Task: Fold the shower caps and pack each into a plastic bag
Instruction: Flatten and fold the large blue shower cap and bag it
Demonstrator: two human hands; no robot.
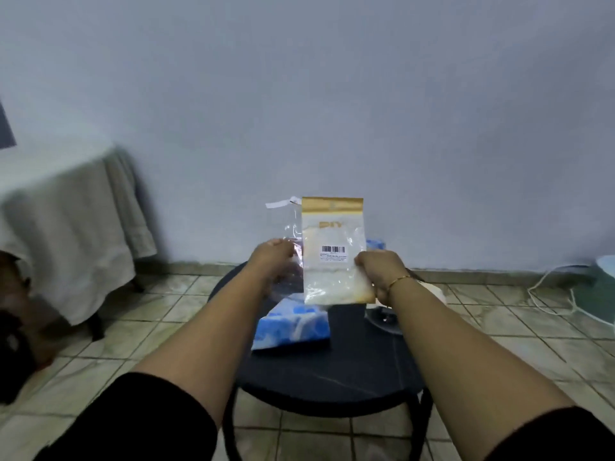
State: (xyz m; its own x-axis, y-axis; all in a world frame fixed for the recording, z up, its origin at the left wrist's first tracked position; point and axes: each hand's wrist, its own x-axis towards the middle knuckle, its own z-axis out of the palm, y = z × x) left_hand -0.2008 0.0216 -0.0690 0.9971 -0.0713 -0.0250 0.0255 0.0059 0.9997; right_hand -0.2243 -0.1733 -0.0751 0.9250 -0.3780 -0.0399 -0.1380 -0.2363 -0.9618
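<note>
The right hand (379,274) grips a packed bag (332,254) up high, likely to check it. The left hand (276,257) pinches a clear empty bag (289,227) beside it, ready for filling. A blue shower cap (293,327) waits below on the round table (332,377).

A round dark worktop (332,377) on dark legs stands on a floor of pale square tiles (149,304). Behind it rises a plain bluish wall (332,94). At the left, a piece of furniture draped in a light cloth (66,234) stands near the wall. At the far right, a white cable (545,294) trails across the tiles.
</note>
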